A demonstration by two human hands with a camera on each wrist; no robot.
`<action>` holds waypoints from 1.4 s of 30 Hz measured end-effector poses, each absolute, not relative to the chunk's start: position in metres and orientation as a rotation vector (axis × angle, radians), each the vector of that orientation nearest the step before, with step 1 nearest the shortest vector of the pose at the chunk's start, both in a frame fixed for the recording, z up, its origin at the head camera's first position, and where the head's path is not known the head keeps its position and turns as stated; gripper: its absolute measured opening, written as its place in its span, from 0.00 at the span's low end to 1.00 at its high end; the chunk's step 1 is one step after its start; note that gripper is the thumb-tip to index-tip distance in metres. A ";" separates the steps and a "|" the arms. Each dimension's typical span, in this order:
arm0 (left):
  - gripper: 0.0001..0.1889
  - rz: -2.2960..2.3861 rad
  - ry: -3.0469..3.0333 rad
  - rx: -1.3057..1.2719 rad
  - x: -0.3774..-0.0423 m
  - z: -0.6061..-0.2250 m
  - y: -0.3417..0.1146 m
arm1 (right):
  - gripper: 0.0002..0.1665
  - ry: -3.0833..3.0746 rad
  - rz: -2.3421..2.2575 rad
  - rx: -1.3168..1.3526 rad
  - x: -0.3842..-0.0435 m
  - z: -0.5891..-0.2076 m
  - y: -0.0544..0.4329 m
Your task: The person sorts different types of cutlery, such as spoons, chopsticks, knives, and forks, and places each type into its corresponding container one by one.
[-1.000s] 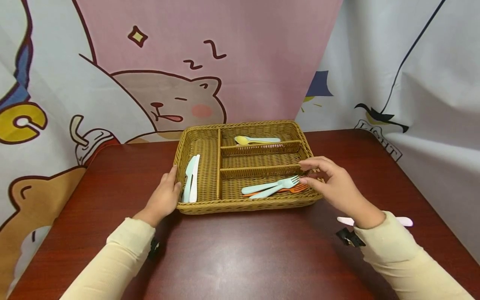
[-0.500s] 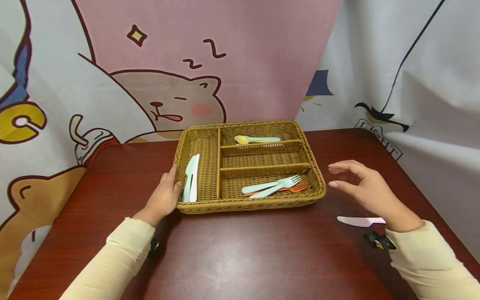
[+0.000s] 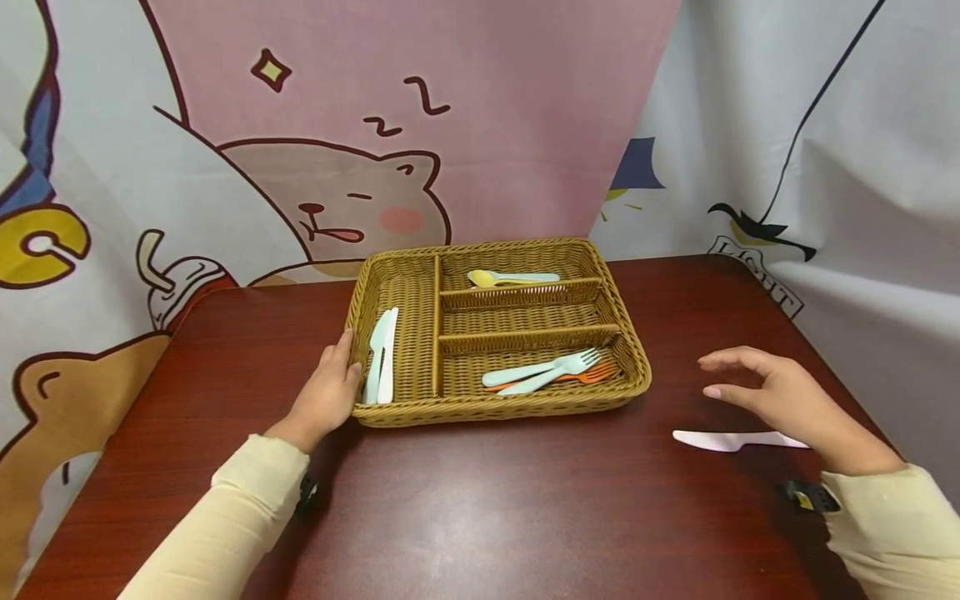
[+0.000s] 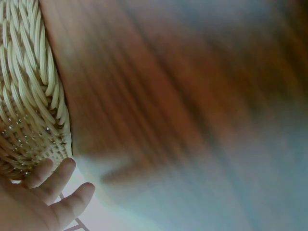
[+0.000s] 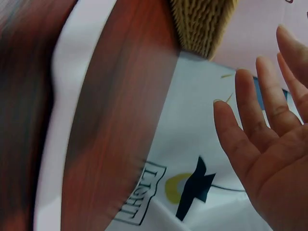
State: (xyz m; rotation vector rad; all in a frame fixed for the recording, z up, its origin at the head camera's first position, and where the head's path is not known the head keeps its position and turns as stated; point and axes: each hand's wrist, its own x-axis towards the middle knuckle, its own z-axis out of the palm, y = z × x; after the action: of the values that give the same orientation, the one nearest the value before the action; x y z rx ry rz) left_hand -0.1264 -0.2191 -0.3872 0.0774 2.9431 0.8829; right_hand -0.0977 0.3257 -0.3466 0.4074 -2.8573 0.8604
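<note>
A woven basket tray (image 3: pixel 525 410) with compartments sits on the table. My left hand (image 3: pixel 324 385) rests against its left wall, fingers extended alongside the weave in the left wrist view. In the left compartment lie a mint knife (image 3: pixel 372 379) and a white knife (image 3: pixel 387 367). The front right compartment holds mint forks (image 3: pixel 525 374) over an orange fork (image 3: pixel 597 372). A yellow spoon (image 3: pixel 483 280) and a mint utensil (image 3: pixel 536 277) lie in the back one. My right hand (image 3: pixel 780 396) hovers with fingers apart, holding nothing, just behind a pale pink knife (image 3: pixel 720 441) on the table.
The dark red wooden table (image 3: pixel 480 508) carries the basket towards its back edge. A printed curtain (image 3: pixel 525 125) hangs behind the table and along its right side. The basket's middle right compartment (image 3: pixel 517 321) shows bare weave.
My right hand has moved right and toward me, away from the basket's front right corner, uncovering the pink knife. The left hand stays at the basket's left side.
</note>
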 end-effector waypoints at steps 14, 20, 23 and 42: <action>0.31 0.879 2.938 0.069 -0.126 -0.387 -0.218 | 0.17 -2.938 0.793 0.488 -0.096 -0.367 0.358; 0.31 0.874 2.936 0.068 -0.126 -0.387 -0.218 | 0.17 -2.979 0.815 0.498 -0.094 -0.375 0.372; 0.31 0.872 2.936 0.066 -0.126 -0.386 -0.218 | 0.16 -2.993 0.885 0.509 -0.093 -0.378 0.378; 0.31 0.872 2.938 0.073 -0.125 -0.385 -0.217 | 0.12 -3.062 0.948 0.743 -0.096 -0.392 0.402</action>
State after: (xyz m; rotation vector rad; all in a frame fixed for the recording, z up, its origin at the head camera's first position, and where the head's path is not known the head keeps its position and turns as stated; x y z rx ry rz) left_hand -0.1253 -0.2174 -0.3850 0.0734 2.9384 0.8724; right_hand -0.0958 0.4021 -0.3922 0.7429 -3.0619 0.9476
